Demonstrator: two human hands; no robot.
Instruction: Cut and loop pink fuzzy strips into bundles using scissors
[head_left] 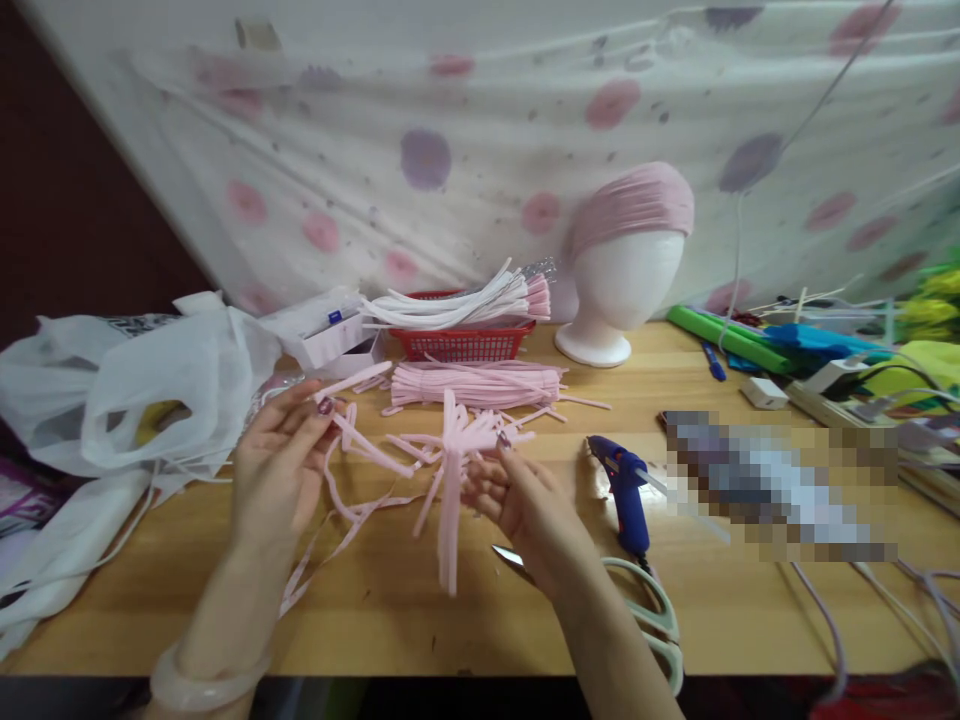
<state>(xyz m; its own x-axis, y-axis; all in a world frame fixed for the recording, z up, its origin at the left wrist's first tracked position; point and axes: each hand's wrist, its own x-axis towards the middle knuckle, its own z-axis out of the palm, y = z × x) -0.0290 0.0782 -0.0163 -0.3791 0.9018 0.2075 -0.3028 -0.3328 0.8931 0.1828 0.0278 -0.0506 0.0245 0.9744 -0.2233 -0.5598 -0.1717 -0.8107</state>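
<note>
Pink fuzzy stems make up the bunch (452, 450) I have over the table (360, 640), pinched at its right side between the thumb and fingers of my right hand (536, 505). Its stems meet at the middle, and several hang down together while others spread out to the sides. My left hand (277, 470) grips a single stem (364, 378) between thumb and fingertips, apart from the bunch. So I judge the work partly done: the middle looks gathered, but that stem is not joined on. I cannot tell whether glue or twisting holds the rest. Thin pink strips (349, 515) trail loosely between my hands. Behind the bunch lies a thick pink bundle (480, 385), apparently unused, and past it the red basket (461, 345) bears white stems (450, 308). Neither the glue gun (628, 500) nor the scissors (511, 557) are in my grip; both lie by my right arm. Farther back, the foam head (626, 275) stands upright in its pink cap (637, 200).
</note>
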